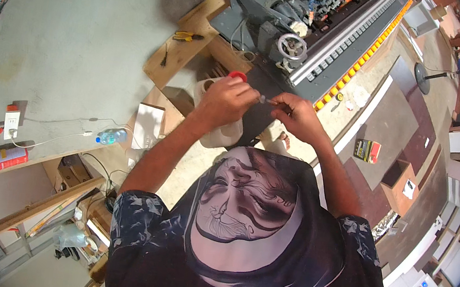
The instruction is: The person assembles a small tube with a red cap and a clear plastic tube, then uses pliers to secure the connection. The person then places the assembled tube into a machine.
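In front of my chest my left hand [225, 101] is closed, back of the hand up, over a whitish plastic jug [225, 136]. Facing it, my right hand [300, 119] has its thumb and fingers pinched together. Between the fingertips of both hands shows a small, pale, partly clear piece [262, 98], with a thin part running toward the right fingers; it is too small to name. A red round lid or cap [238, 76] shows just beyond the left knuckles. My left hand and forearm hide part of the jug.
A grey machine with a handwheel [292, 47] and a row of yellow rollers [348, 78] stands ahead. Yellow-handled pliers [188, 36] lie on a wooden ledge [161, 68]. Leftward are a water bottle [111, 136] and red canister [6, 160]; rightward, a small box [367, 150] on boards.
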A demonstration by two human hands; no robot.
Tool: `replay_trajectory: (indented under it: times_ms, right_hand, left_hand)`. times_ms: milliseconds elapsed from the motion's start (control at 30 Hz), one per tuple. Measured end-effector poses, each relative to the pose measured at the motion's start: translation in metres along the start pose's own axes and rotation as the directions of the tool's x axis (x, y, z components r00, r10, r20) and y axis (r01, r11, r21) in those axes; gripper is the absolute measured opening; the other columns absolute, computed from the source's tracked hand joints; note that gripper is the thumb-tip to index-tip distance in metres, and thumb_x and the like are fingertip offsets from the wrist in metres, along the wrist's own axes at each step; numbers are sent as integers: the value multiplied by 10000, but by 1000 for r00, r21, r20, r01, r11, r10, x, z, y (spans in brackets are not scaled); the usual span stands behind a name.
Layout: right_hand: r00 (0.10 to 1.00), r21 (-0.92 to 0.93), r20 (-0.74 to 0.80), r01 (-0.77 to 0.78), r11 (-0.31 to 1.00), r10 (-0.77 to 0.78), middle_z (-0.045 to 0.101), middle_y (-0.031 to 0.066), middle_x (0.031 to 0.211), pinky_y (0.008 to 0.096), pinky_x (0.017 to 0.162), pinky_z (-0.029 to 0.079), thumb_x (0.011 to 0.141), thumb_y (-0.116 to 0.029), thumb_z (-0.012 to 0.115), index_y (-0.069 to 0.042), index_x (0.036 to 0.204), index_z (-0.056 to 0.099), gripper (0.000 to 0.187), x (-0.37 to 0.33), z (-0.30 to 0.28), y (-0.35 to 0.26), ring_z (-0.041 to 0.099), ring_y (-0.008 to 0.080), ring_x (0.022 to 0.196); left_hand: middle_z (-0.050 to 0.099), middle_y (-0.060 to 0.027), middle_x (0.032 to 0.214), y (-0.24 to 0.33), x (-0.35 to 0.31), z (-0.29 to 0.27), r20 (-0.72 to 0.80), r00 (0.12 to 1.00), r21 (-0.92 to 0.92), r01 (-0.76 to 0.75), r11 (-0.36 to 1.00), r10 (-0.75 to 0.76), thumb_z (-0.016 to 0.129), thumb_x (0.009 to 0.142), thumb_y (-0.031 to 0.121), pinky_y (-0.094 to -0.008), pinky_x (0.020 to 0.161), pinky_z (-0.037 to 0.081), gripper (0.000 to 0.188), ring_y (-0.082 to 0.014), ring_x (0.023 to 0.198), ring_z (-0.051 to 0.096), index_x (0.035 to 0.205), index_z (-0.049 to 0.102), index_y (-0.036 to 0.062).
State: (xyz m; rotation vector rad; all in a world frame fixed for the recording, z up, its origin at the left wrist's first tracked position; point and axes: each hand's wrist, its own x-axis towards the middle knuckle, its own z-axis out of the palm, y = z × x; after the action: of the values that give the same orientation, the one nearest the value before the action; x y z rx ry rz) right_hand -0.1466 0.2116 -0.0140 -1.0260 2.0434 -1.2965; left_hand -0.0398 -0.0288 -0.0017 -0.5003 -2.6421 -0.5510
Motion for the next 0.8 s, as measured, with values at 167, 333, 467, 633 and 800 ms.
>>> replay_trajectory:
  times_ms: [167, 333, 467, 633, 800]
  right_hand:
    - [994, 126, -11, -104, 987, 106, 736, 90, 975, 320, 801, 564, 961, -71, 747, -28, 1142, 760, 186, -8, -14, -5, 715, 161, 891]
    - [990, 270, -2, -132, 954, 138, 734, 40, 967, 300, 794, 556, 1002, -94, 732, -33, 1138, 764, 152, -6, -14, -5, 692, 116, 891]
    - [984, 307, 24, -175, 935, 176, 719, 8, 947, 292, 763, 547, 1010, -99, 726, -34, 1133, 764, 144, -3, -15, -3, 658, 84, 854]
    - [989, 286, 23, -144, 947, 144, 716, 4, 940, 287, 739, 540, 1013, -101, 720, -33, 1152, 758, 159, -1, -14, -3, 640, 80, 815]
    - [992, 238, 35, -129, 963, 124, 725, 23, 974, 260, 748, 548, 1023, -89, 712, -20, 1257, 719, 244, -3, -19, 12, 661, 84, 833]
  left_hand:
    - [726, -43, 951, 5, 0, -5, -3, 995, -25, 98, 995, -98, 794, 908, 181, -416, 796, 542, 170, -278, 886, 694, 1056, 754, 108]
    - [727, -44, 956, 12, 1, -5, -22, 985, -47, 168, 985, -169, 804, 903, 224, -419, 807, 542, 211, -281, 896, 692, 1082, 750, 125]
    - [724, -40, 950, 22, 5, -9, -60, 975, -74, 209, 975, -214, 826, 884, 281, -414, 759, 537, 276, -276, 854, 690, 1114, 749, 149]
    - [712, -29, 918, 25, 10, -10, -44, 963, -83, 262, 962, -266, 849, 853, 309, -409, 711, 542, 310, -267, 830, 704, 1103, 746, 158]
    - [706, -46, 892, 17, 7, -1, -90, 968, -77, 229, 970, -236, 840, 868, 317, -397, 657, 516, 306, -260, 744, 673, 1118, 757, 163]
